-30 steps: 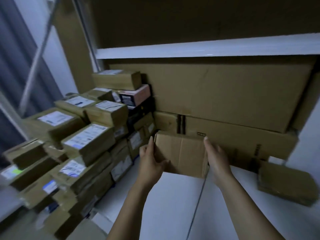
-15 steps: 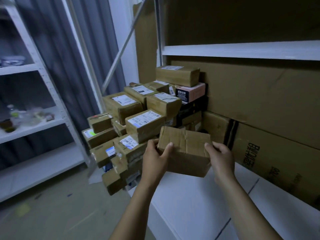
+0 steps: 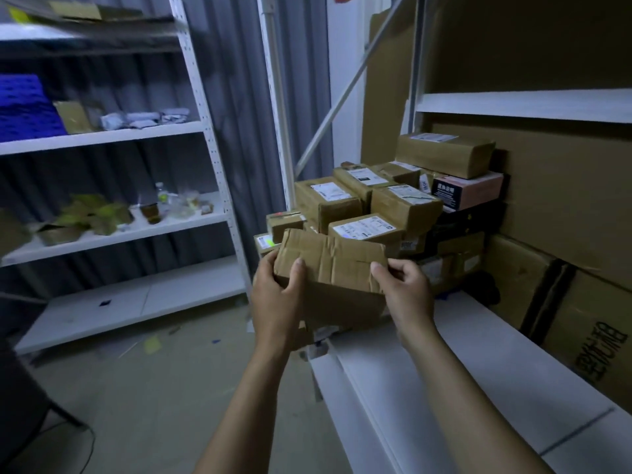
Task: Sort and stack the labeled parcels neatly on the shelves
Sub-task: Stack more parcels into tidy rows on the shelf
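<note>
A taped brown cardboard parcel (image 3: pixel 333 268) is held in the air in front of me, off the left end of the white shelf (image 3: pixel 478 367). My left hand (image 3: pixel 277 295) grips its left end, thumb on top. At the parcel's right end, my right hand (image 3: pixel 408 292) holds it with the thumb on top. Just behind it rises a stack of labeled parcels (image 3: pixel 369 206) on the shelf's left end, topped by a brown box (image 3: pixel 444 153) and a pink box (image 3: pixel 468 191).
Large cardboard cartons (image 3: pixel 567 213) fill the back of the shelf on the right. A white shelving unit (image 3: pixel 113 135) stands at the left with a blue crate (image 3: pixel 25 107), scraps and bottles. The concrete floor (image 3: pixel 154 388) lies below, with small litter.
The parcel has come up off the shelf and travelled left, toward the stack's front. My view has swung left, bringing the left shelving unit and floor into sight.
</note>
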